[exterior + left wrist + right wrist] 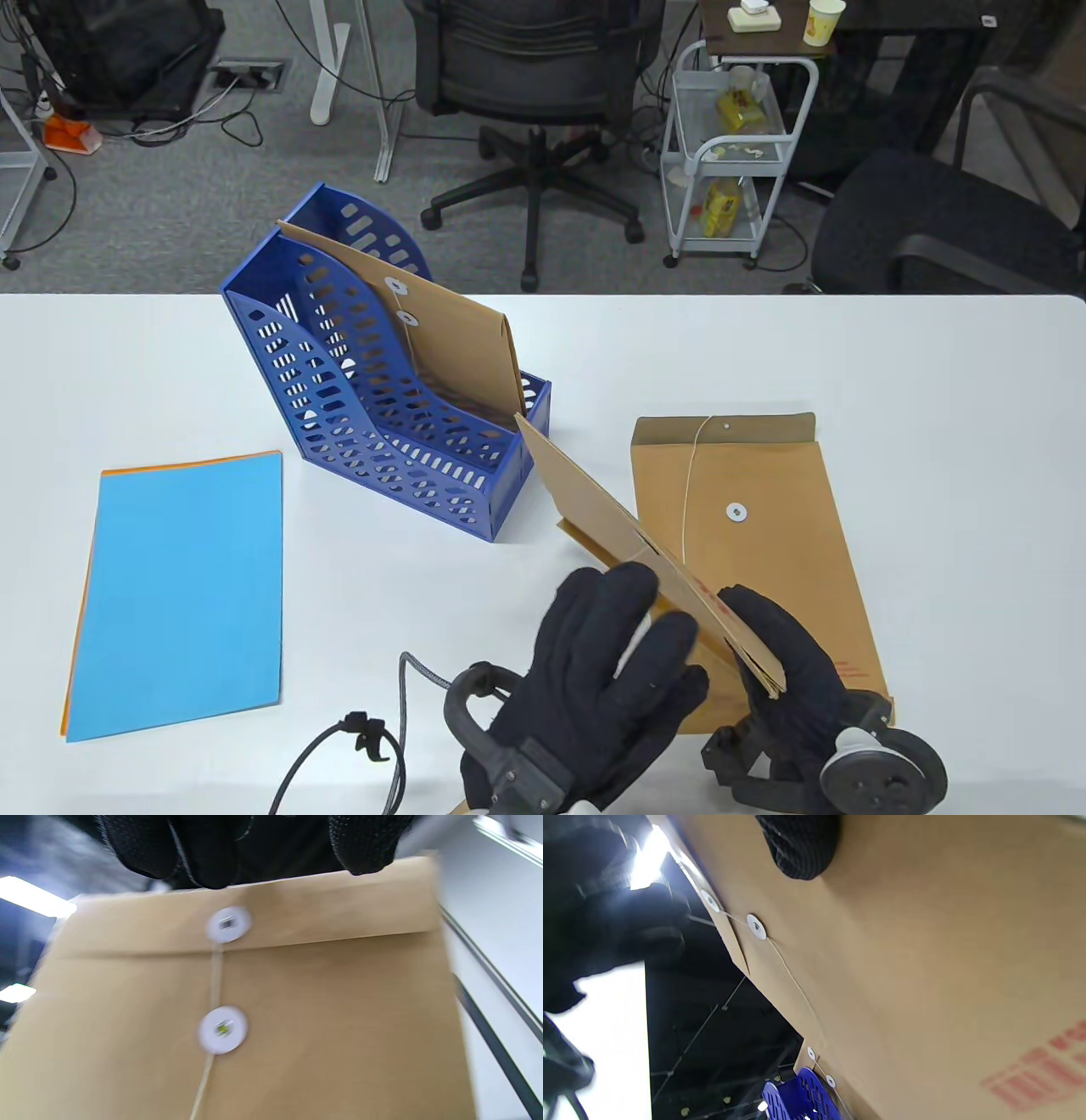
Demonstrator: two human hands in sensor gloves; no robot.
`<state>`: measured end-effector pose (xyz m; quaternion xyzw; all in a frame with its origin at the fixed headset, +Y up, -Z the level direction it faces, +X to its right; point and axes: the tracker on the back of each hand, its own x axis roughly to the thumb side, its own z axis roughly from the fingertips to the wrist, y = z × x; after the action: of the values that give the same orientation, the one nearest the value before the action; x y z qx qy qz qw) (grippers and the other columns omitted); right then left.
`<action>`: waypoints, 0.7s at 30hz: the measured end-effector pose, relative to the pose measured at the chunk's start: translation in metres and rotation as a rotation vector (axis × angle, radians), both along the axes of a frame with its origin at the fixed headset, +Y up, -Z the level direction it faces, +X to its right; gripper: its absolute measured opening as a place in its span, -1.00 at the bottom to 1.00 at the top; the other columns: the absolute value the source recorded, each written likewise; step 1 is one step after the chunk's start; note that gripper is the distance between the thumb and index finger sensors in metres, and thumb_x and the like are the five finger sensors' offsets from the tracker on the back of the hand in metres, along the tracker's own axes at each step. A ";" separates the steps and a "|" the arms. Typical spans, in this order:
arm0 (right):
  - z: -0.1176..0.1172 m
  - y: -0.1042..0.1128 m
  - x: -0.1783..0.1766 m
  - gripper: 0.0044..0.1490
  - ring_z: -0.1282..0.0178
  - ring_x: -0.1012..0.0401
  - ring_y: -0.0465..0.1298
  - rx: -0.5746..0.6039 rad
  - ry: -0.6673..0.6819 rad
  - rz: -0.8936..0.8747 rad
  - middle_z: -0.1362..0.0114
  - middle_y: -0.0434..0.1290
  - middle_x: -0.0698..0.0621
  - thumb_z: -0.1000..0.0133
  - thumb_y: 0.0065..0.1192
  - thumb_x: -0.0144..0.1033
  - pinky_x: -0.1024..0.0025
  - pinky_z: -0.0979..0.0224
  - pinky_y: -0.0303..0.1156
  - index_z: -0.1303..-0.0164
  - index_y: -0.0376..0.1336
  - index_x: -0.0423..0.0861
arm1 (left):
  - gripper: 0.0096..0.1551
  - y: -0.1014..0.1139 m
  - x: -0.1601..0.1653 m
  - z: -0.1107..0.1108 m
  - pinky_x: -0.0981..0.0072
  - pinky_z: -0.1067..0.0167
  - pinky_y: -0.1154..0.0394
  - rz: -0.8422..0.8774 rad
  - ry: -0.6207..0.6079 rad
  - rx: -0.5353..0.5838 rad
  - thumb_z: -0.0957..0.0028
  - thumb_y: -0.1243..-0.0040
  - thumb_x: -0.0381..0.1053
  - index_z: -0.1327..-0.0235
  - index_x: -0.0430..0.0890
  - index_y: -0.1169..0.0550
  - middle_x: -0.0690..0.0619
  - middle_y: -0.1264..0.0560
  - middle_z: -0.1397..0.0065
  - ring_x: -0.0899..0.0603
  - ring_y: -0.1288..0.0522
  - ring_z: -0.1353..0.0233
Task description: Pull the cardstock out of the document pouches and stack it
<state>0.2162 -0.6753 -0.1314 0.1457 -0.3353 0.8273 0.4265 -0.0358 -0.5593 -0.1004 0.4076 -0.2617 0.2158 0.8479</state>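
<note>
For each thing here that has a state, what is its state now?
Held pouch: lifted, tilted, flap closed, string between its buttons.
Flat pouch: lying on table, flap open.
Pouch in file rack: upright, closed.
Cardstock stack: flat, blue over orange.
Left hand: holds held pouch.
Right hand: holds held pouch.

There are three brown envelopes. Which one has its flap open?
The envelope lying flat on the table, right of the hands. Its top flap is folded up and its string hangs loose. The one in the blue file holder and the one both hands hold are tied shut.
</note>
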 end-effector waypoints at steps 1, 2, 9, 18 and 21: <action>0.001 -0.002 0.002 -0.59 -0.40 0.08 0.55 0.000 0.016 -0.021 -0.50 0.43 0.08 -0.49 0.04 -0.19 0.19 -0.38 0.51 -0.55 0.13 0.16 | 0.09 -0.009 -0.003 -0.009 -0.46 -0.44 -0.26 0.058 -0.036 -0.094 -0.40 -0.09 0.19 -0.78 -0.28 0.20 -0.53 0.07 -0.74 -0.48 -0.21 -0.62; 0.001 -0.002 0.002 -0.59 -0.40 0.09 0.55 -0.003 0.028 -0.035 -0.50 0.43 0.08 -0.49 0.04 -0.19 0.20 -0.38 0.51 -0.55 0.13 0.17 | 0.12 -0.015 -0.005 -0.014 -0.50 -0.42 -0.23 0.082 -0.054 -0.149 -0.40 -0.09 0.19 -0.77 -0.32 0.22 -0.56 0.11 -0.73 -0.53 -0.17 -0.62; 0.000 -0.004 -0.010 -0.59 -0.42 0.09 0.54 -0.005 0.078 -0.016 -0.51 0.42 0.10 -0.49 0.04 -0.18 0.20 -0.40 0.51 -0.55 0.12 0.18 | 0.19 -0.072 -0.012 -0.057 -0.47 -0.38 -0.27 0.274 -0.245 -0.496 -0.42 -0.07 0.16 -0.67 -0.55 0.25 -0.68 0.10 -0.64 -0.54 -0.25 -0.56; -0.003 -0.009 -0.013 -0.59 -0.44 0.09 0.53 -0.018 0.073 0.019 -0.52 0.41 0.09 -0.50 0.03 -0.18 0.19 -0.41 0.50 -0.56 0.11 0.17 | -0.28 -0.098 -0.015 -0.073 0.06 -0.07 -0.62 0.375 -0.338 -0.718 -0.47 0.00 0.04 -0.61 -0.45 -0.19 -0.24 -0.50 -0.29 0.13 -0.57 0.13; -0.004 -0.009 -0.013 -0.59 -0.44 0.08 0.53 -0.018 0.083 0.025 -0.52 0.41 0.09 -0.50 0.03 -0.18 0.18 -0.41 0.49 -0.55 0.12 0.17 | -0.56 -0.098 -0.016 -0.076 0.19 0.10 -0.67 0.376 -0.334 -0.721 -0.48 0.02 -0.03 -0.43 -0.28 -0.42 -0.06 -0.60 0.00 0.21 -0.53 0.32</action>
<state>0.2032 -0.6844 -0.1353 0.1800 -0.3079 0.8288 0.4311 -0.0520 -0.6574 -0.1763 0.0857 -0.2243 0.5067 0.8280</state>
